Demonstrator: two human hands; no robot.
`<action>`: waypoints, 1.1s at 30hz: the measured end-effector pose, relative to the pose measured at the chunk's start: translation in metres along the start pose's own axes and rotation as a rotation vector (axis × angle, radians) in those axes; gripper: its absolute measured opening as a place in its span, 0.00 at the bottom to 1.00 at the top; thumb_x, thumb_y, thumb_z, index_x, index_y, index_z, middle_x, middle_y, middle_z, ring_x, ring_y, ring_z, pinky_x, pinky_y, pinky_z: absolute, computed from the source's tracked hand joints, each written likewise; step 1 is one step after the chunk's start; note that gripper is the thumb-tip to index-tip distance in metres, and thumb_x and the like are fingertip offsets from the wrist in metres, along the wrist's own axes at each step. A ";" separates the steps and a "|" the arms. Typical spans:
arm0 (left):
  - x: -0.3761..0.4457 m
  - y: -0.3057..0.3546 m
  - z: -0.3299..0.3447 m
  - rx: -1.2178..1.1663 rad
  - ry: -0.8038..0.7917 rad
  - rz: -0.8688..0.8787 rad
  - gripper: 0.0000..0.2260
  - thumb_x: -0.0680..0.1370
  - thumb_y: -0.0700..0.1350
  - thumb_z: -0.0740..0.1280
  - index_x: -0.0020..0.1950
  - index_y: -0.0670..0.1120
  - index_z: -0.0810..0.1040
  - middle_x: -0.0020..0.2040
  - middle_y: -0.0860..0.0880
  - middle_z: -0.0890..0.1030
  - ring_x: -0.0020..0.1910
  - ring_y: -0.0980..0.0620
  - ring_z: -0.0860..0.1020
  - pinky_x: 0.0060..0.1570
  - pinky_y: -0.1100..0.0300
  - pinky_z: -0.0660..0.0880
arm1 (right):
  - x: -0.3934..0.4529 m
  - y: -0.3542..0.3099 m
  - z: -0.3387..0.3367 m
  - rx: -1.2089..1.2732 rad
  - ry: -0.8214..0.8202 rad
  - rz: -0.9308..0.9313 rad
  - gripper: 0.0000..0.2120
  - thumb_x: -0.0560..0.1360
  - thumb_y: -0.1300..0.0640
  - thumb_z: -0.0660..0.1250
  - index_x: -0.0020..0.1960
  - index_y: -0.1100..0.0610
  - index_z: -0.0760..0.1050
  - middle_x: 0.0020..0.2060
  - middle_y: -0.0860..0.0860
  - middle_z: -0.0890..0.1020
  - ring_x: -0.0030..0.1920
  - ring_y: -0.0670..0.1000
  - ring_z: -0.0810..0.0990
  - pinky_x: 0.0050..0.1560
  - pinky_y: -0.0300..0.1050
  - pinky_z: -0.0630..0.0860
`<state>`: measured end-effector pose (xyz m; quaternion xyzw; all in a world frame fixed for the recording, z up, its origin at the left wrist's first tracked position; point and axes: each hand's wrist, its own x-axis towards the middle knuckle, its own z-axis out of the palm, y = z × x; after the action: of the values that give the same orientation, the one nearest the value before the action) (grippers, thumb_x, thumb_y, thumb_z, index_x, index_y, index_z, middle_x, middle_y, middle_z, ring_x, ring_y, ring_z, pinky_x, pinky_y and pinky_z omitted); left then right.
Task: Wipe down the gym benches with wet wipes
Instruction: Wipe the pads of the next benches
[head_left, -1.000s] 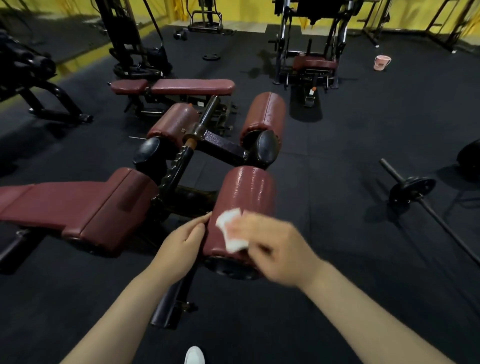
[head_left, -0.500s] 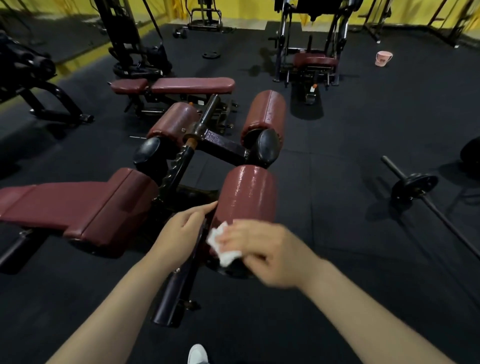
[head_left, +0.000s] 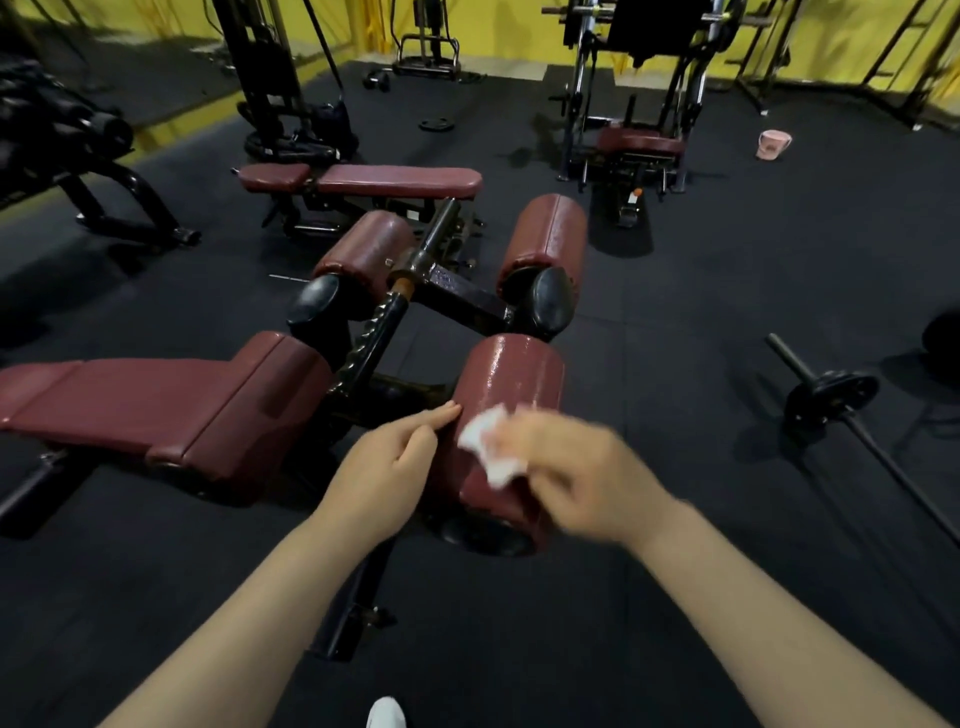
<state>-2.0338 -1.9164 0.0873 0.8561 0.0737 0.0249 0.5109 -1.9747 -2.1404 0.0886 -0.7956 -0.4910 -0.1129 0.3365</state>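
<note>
A dark red roller pad (head_left: 511, 379) of the decline bench lies in front of me, its surface shiny. My right hand (head_left: 571, 467), blurred, holds a crumpled white wet wipe (head_left: 491, 447) against the top of that pad. My left hand (head_left: 387, 470) rests on the pad's left side with its fingers straight. The bench's long red seat (head_left: 156, 405) stretches to the left. Two more red roller pads (head_left: 545, 241) sit farther back on the black frame (head_left: 457, 296).
A flat red bench (head_left: 363, 182) stands behind. A barbell with a plate (head_left: 831, 402) lies on the black floor to the right. Machines stand along the yellow back wall, and a pink bucket (head_left: 773, 144) sits far right. My white shoe (head_left: 387, 714) shows at the bottom.
My right hand has slid the wipe up along the near pad after dipping toward its near end. My left hand stays against the pad's left side.
</note>
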 end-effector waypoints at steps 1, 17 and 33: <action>0.002 -0.002 -0.002 0.009 0.000 -0.034 0.23 0.74 0.52 0.52 0.64 0.60 0.79 0.60 0.64 0.80 0.62 0.65 0.75 0.65 0.63 0.69 | 0.013 0.020 -0.001 -0.027 0.076 0.103 0.20 0.71 0.69 0.60 0.57 0.59 0.82 0.60 0.51 0.81 0.63 0.48 0.78 0.68 0.51 0.71; -0.003 -0.009 0.001 -0.062 -0.060 -0.032 0.24 0.76 0.53 0.52 0.70 0.59 0.73 0.69 0.63 0.73 0.70 0.66 0.67 0.74 0.56 0.62 | 0.060 0.056 -0.003 -0.064 0.152 0.278 0.18 0.74 0.69 0.61 0.56 0.54 0.82 0.60 0.46 0.81 0.65 0.47 0.76 0.70 0.50 0.68; -0.007 0.008 0.004 -0.024 0.021 -0.074 0.21 0.78 0.48 0.53 0.67 0.58 0.77 0.59 0.61 0.80 0.59 0.64 0.75 0.61 0.66 0.69 | -0.038 -0.033 -0.010 0.215 0.035 0.030 0.17 0.71 0.73 0.65 0.57 0.61 0.82 0.59 0.51 0.82 0.64 0.45 0.77 0.68 0.46 0.71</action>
<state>-2.0397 -1.9251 0.0924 0.8463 0.1104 0.0161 0.5210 -2.0204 -2.1635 0.0905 -0.7600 -0.4824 -0.0683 0.4303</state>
